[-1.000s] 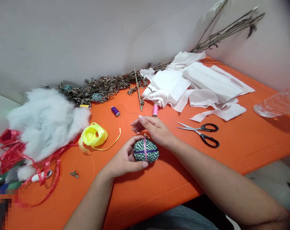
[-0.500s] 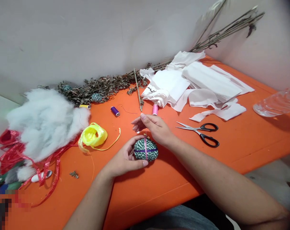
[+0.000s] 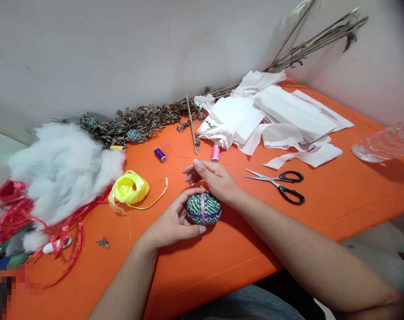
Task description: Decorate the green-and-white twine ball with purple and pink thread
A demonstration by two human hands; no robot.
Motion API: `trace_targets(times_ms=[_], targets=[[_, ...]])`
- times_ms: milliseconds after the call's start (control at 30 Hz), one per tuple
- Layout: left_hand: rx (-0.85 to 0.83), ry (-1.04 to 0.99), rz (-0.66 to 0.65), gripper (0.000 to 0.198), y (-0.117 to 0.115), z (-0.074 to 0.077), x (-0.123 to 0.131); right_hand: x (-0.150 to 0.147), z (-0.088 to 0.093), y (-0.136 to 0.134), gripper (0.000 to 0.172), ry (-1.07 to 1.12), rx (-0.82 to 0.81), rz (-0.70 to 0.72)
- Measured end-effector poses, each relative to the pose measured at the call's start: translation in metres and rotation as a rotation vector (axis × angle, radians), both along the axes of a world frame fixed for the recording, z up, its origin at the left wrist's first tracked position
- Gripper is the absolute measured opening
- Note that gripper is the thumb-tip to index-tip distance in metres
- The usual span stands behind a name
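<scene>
My left hand (image 3: 183, 220) is wrapped round the left side of a ball of dark green and white yarn (image 3: 212, 206), thumb in front and fingers behind. A purple band circles the ball sideways, and a pink thread band (image 3: 203, 209) crosses it upright. From the ball's top a thin pink thread rises to my right hand (image 3: 213, 178), whose thumb and fingers are closed on it just above and behind the ball. The fingertips are partly hidden. Beyond this hand a pink thread spool (image 3: 216, 153) stands upright.
Black-handled scissors (image 3: 282, 181) lie partly open at right, near white cloth pieces (image 3: 238, 118) and a clear bottle (image 3: 382, 144). At left are yellow ribbon (image 3: 131, 186), white stuffing (image 3: 65, 169) and red ribbon (image 3: 77, 249). A purple spool (image 3: 160, 154) and dried stalks (image 3: 148, 118) lie behind.
The yarn ball has turned slightly in my left hand, so its purple band sits lower. My right hand has barely moved.
</scene>
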State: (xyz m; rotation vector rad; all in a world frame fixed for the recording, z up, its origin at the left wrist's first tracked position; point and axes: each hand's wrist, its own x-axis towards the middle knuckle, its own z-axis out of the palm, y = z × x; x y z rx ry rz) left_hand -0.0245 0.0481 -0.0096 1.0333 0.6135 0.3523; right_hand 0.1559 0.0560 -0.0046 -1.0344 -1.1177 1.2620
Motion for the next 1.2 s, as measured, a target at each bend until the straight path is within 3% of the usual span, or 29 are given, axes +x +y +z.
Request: trace_targets(times_ms=[233, 400, 567, 800, 900, 1067, 1200], targets=[[0.127, 0.034, 0.077, 0.048, 0.0035, 0.0060, 0.0019, -0.0027, -0.0011, -0.0018, 0.052, -0.051, 0.012, 0.003], [0.035, 0.051, 0.056, 0.070, 0.0028, 0.0060, 0.0033, -0.0021, -0.0017, -0.0023, 0.051, -0.056, -0.009, 0.010], [0.035, 0.091, 0.053, 0.066, 0.0013, 0.0029, 0.0017, -0.0019, -0.0017, -0.0022, 0.050, -0.042, 0.001, 0.027], [-0.025, 0.046, 0.076, 0.078, 0.0007, -0.0011, 0.0033, -0.0024, -0.0020, -0.0025, 0.050, -0.028, -0.006, 0.029], [-0.009, 0.035, 0.077, 0.075, 0.0013, -0.0004, 0.0048, -0.0035, -0.0036, -0.0029, 0.050, -0.043, -0.010, 0.034], [0.152, 0.089, 0.150, 0.048, 0.0040, 0.0021, 0.0070, -0.0062, -0.0036, -0.0034, 0.051, -0.075, 0.019, 0.028], [0.131, 0.088, 0.101, 0.064, 0.0046, 0.0043, 0.0076, -0.0060, -0.0046, -0.0028, 0.053, -0.085, 0.017, 0.032]])
